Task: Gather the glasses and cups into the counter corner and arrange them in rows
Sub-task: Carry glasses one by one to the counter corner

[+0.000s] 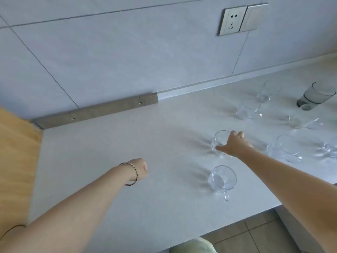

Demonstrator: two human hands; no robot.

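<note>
Clear glass cup (219, 141) is gripped by the right hand (235, 145), well right of the grey drilled wall strip (94, 111) at the corner; left hand (140, 169) curled, empty, nearer the strip. No glassware by the strip yet, so barely begun. Another clear handled cup (222, 179), several clear glasses (248, 110) and a smoky grey tumbler (317, 95) wait farther right of it; nothing seems to block the way.
</note>
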